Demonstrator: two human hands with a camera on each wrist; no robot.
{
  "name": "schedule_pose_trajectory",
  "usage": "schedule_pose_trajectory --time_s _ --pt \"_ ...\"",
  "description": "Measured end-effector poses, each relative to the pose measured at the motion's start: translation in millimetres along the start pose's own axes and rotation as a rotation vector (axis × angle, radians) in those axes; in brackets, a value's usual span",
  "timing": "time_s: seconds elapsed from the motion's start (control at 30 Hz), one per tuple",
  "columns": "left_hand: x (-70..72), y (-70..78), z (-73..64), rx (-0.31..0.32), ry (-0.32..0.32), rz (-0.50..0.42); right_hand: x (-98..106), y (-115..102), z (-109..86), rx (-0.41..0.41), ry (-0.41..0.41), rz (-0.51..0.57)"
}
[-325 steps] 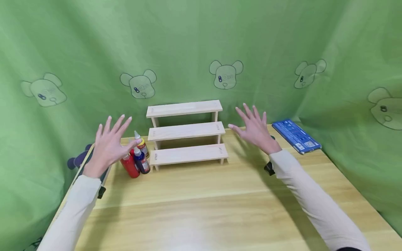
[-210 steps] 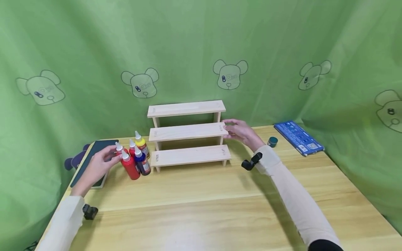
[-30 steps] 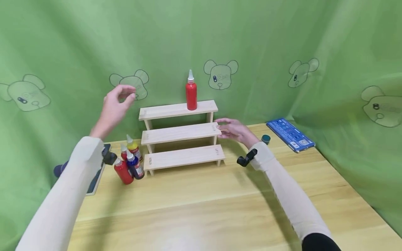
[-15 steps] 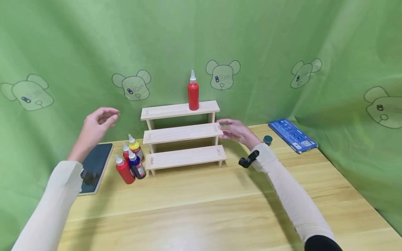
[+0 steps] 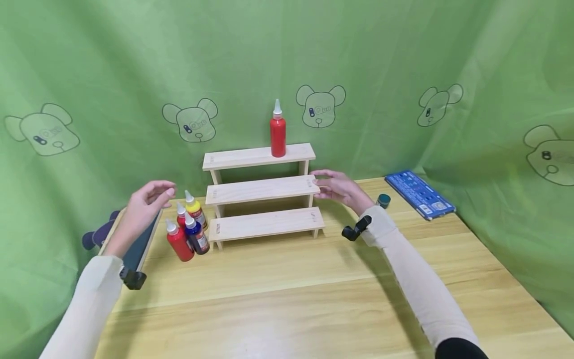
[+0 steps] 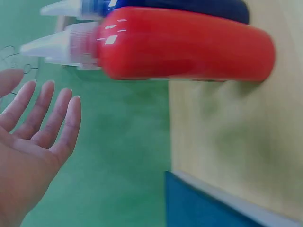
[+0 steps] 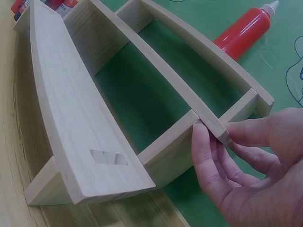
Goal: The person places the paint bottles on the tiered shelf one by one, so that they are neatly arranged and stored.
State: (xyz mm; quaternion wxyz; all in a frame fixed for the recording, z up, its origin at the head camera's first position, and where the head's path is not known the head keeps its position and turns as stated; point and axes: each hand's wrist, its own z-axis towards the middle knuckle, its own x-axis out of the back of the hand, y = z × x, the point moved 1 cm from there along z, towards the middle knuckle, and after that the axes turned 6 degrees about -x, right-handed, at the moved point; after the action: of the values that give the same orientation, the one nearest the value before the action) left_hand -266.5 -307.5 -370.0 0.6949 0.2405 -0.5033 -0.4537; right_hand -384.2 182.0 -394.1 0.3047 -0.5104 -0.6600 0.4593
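My left hand (image 5: 142, 208) hangs over the left of the table with loosely bent fingers, holding nothing. Just right of it stands a cluster of paint bottles: a red bottle (image 5: 181, 245) in front, a blue bottle (image 5: 197, 237), a yellow bottle (image 5: 196, 210) and a second red one partly hidden. In the left wrist view the fingers (image 6: 45, 120) are spread below the red bottle's nozzle. My right hand (image 5: 342, 190) pinches the right end of the middle step of a three-tier wooden shelf (image 5: 262, 190). Another red bottle (image 5: 278, 137) stands upright on the top step.
Under my left forearm lies a dark board (image 5: 139, 247), with a purple object (image 5: 99, 235) behind it. A small dark green jar (image 5: 383, 201) and a blue flat pack (image 5: 420, 193) sit at the back right. Green curtain (image 5: 251, 60) surrounds the table.
The red bottle now on the top step stood in the left cluster before. My left hand has come down from beside the shelf to the bottles; the right still holds the step.
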Motion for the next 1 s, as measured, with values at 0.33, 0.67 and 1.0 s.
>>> schedule_pose_trajectory --time_s 0.33,0.67,1.0 --pt "4.7 -19.5 -26.7 -0.005 -0.013 -0.312 1 0 0.5 0.02 -0.019 0.022" --pt "-0.5 -30.8 -46.1 0.104 -0.268 -0.009 1 1 1.5 0.018 -0.013 0.037" --pt "-9.4 -41.9 -60.7 0.167 -0.27 0.05 2 3 2.1 0.018 -0.003 0.003"
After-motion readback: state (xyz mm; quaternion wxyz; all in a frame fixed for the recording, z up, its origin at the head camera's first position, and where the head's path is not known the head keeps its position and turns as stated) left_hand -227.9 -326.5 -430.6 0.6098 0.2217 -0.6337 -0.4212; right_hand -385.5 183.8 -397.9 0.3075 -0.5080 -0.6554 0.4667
